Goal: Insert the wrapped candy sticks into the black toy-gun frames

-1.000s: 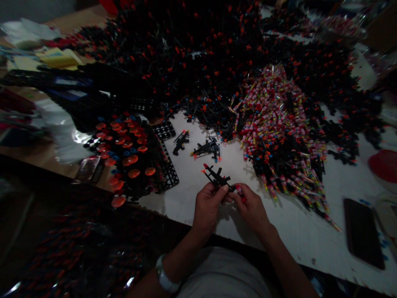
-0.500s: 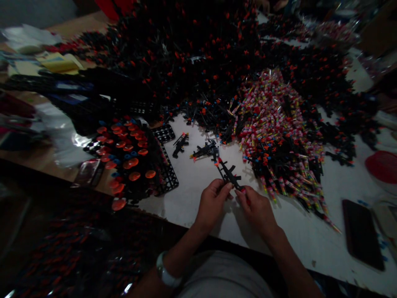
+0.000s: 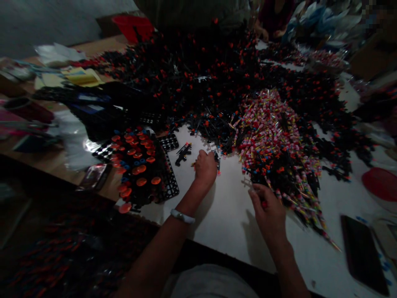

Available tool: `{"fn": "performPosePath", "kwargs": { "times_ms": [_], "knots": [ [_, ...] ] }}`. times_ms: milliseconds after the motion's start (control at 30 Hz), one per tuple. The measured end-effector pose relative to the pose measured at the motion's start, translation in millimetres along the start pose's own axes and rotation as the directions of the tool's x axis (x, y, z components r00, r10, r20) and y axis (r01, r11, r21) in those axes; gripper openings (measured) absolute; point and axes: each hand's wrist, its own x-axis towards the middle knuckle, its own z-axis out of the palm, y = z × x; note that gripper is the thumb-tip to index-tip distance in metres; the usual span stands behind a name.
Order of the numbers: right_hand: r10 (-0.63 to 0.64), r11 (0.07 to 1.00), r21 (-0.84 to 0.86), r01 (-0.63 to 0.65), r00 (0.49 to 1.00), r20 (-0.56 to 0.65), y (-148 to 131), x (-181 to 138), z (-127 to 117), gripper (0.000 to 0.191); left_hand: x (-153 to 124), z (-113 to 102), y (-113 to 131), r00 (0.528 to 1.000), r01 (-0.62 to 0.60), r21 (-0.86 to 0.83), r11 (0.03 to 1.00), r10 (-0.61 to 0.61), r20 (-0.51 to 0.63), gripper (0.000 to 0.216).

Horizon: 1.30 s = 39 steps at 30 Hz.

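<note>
My left hand (image 3: 204, 167) reaches forward over the white table (image 3: 229, 219), fingers curled down on a small black toy gun (image 3: 217, 158) with a red tip. Most of that toy is hidden under the hand. Another black toy gun (image 3: 182, 153) lies loose just to its left. My right hand (image 3: 268, 207) rests at the near edge of a heap of pink and yellow wrapped candy sticks (image 3: 273, 136). Its fingers are pinched together, and what they hold is too small to name.
A big heap of black toy guns with orange tips (image 3: 201, 74) covers the far table. A black grid tray with orange discs (image 3: 136, 165) stands at left. A dark phone (image 3: 361, 252) and a red bowl (image 3: 380, 184) lie at right. Another person sits at the far side.
My hands have come apart. The left one carried the black toy gun forward to the loose guns; the right one moved right to the candy heap. The view tilted upward.
</note>
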Motion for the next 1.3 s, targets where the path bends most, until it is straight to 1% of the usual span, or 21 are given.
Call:
{"fn": "performPosePath", "kwargs": {
  "times_ms": [133,200,333,400,433,467,500,533,567,600,633,667,700,733,800,900,967,1067,1133,1200,1300],
  "knots": [
    [-0.015,0.991,0.131,-0.008,0.984,0.176,2,0,28,0.016,-33,1,-12,0.981,-0.146,0.011,0.989,0.143,0.129,0.023],
    [-0.021,0.980,0.195,-0.025,0.974,0.227,3,5,37,0.017,-50,0,-20,0.958,-0.231,-0.005,0.973,0.228,0.173,0.022],
    [0.001,0.980,0.193,-0.054,0.964,0.267,1,18,54,0.019,-75,0,-31,0.906,-0.351,-0.114,0.929,0.368,0.208,0.022],
    [0.010,0.977,0.200,-0.078,0.948,0.317,-3,21,60,0.015,-85,-1,-31,0.905,-0.356,-0.201,0.913,0.390,0.172,0.022],
    [0.027,0.971,0.217,-0.103,0.944,0.328,-6,21,62,0.014,-89,-3,-30,0.924,-0.327,-0.231,0.916,0.361,0.123,0.021],
    [0.058,0.960,0.241,-0.141,0.945,0.323,-8,19,62,0.015,-93,-6,-29,0.952,-0.272,-0.254,0.928,0.298,0.066,0.019],
    [0.100,0.943,0.275,-0.190,0.946,0.310,-10,17,62,0.017,-97,-9,-27,0.978,-0.192,-0.280,0.941,0.208,0.027,0.017],
    [0.149,0.916,0.317,-0.245,0.943,0.299,-13,14,61,0.019,-100,-12,-25,0.995,-0.087,-0.316,0.945,0.100,0.025,0.016],
    [0.188,0.882,0.365,-0.297,0.933,0.306,-15,11,59,0.020,-103,-14,-23,0.997,0.028,-0.366,0.930,-0.001,0.075,0.019],
    [0.204,0.846,0.412,-0.339,0.919,0.336,-17,7,57,0.021,-104,-16,-21,0.983,0.145,-0.431,0.891,-0.079,0.167,0.023],
    [0.195,0.815,0.451,-0.364,0.905,0.378,-19,4,55,0.021,-105,-17,-19,0.954,0.252,-0.507,0.824,-0.124,0.272,0.026],
    [0.163,0.799,0.476,-0.367,0.894,0.417,-20,1,53,0.020,-105,-17,-18,0.923,0.338,-0.582,0.740,-0.139,0.359,0.029],
    [0.119,0.801,0.487,-0.348,0.890,0.440,-20,-1,51,0.018,-104,-17,-17,0.900,0.399,-0.646,0.650,-0.145,0.411,0.031],
    [0.079,0.817,0.484,-0.313,0.893,0.444,-20,-3,49,0.015,-103,-16,-16,0.890,0.435,-0.698,0.569,-0.153,0.429,0.032],
    [0.027,0.856,0.456,-0.243,0.902,0.431,-17,-5,45,0.019,-101,-13,-16,0.886,0.458,-0.754,0.471,-0.176,0.428,0.033],
    [-0.025,0.885,0.427,-0.184,0.899,0.438,-10,-8,41,0.037,-100,-12,-18,0.870,0.489,-0.764,0.421,-0.171,0.462,0.034],
    [-0.039,0.880,0.444,-0.169,0.906,0.423,-6,-10,41,0.042,-102,-12,-18,0.864,0.499,-0.770,0.397,-0.155,0.479,0.034],
    [0.008,0.848,0.485,-0.213,0.920,0.392,-2,-11,44,0.033,-105,-15,-17,0.871,0.485,-0.779,0.397,-0.145,0.469,0.031],
    [0.051,0.833,0.482,-0.272,0.905,0.423,-3,-12,44,0.028,-106,-18,-16,0.876,0.475,-0.778,0.412,-0.132,0.464,0.029],
    [0.074,0.829,0.466,-0.308,0.887,0.455,-4,-12,43,0.029,-106,-20,-15,0.874,0.475,-0.778,0.412,-0.121,0.470,0.028],
    [0.054,0.836,0.466,-0.290,0.888,0.456,-6,-12,40,0.031,-105,-21,-13,0.874,0.476,-0.777,0.412,-0.122,0.471,0.028]
  ]
}}
